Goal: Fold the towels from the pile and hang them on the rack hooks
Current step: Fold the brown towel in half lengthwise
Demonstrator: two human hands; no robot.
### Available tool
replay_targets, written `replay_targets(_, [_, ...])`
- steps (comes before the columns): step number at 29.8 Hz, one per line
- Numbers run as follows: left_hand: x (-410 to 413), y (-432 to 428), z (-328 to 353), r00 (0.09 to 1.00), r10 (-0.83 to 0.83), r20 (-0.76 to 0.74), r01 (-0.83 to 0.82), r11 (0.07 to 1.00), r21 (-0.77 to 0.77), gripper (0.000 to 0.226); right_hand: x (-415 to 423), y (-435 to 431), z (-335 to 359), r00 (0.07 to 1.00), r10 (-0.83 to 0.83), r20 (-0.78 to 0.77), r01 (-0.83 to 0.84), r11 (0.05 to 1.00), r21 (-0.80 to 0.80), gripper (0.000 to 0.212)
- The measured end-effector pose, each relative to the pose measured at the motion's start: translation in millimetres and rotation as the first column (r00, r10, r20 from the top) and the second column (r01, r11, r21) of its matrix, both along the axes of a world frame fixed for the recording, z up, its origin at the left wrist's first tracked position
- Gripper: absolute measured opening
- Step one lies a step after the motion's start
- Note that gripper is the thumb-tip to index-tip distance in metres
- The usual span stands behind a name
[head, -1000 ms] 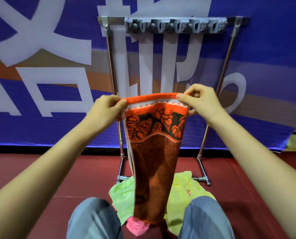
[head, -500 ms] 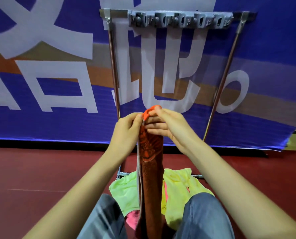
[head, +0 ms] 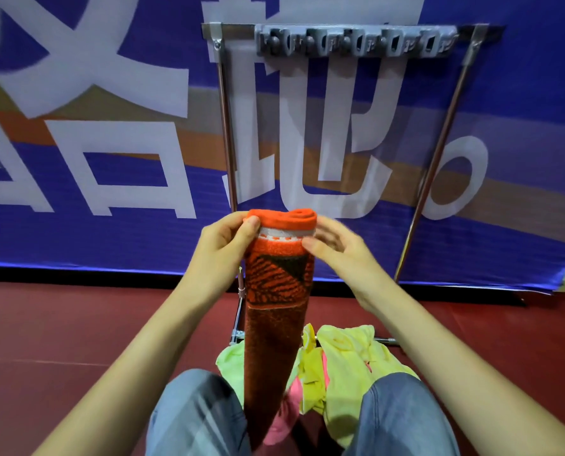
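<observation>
Right now the person is holding an orange towel (head: 279, 291) up between both hands. It is folded lengthwise into a narrow strip, and its doubled top edge is showing a white band just under the orange hem. The left hand (head: 228, 241) is pinching the top left corner, with the thumb on the front and the fingers curled behind. The right hand (head: 337, 248) is lying against the top right edge, its thumb touching the front of the cloth. That hand is blurred, so I cannot tell whether it is gripping or only touching. The towel's dark patterned length is hanging straight down between the knees (head: 195, 413), which are in blue jeans. Its lower end is reaching down in front of the pile (head: 347, 353) — yellow-green and pink towels lying crumpled on the red floor (head: 60, 324) at the foot of the rack (head: 225, 126). The metal rack is standing just beyond the hands, against a blue banner (head: 77, 241) with large white characters. A grey strip of hooks (head: 356, 41) is running along its top bar, well above the held towel.
</observation>
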State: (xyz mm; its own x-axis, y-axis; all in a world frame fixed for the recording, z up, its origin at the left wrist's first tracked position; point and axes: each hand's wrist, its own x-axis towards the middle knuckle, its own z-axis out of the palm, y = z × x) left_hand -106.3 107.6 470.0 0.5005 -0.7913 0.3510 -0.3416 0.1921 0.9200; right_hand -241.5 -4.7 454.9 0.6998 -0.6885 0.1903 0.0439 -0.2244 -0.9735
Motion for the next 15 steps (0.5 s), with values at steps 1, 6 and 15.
replay_targets(1, [0.2,1.7,1.5,1.0,-0.001,0.006,0.001,1.0,-0.006,0.023,0.7,2.5,-1.5,1.0,0.019,-0.015,-0.019,1.0,-0.01,0.017])
replay_targets(6, [12.7,12.0,13.7,0.999,-0.023,0.046,0.015,0.988,0.152,0.019,8.5,8.2,-5.1,0.997,-0.006,0.081,0.017,0.992,-0.126,0.014])
replay_targets(15, [14.9,5.8,52.8,0.933,-0.238,0.27,0.053,0.833,0.55,0.036,19.3,19.5,-7.2,0.996,0.074,0.057,-0.063,0.981,-0.183,0.017])
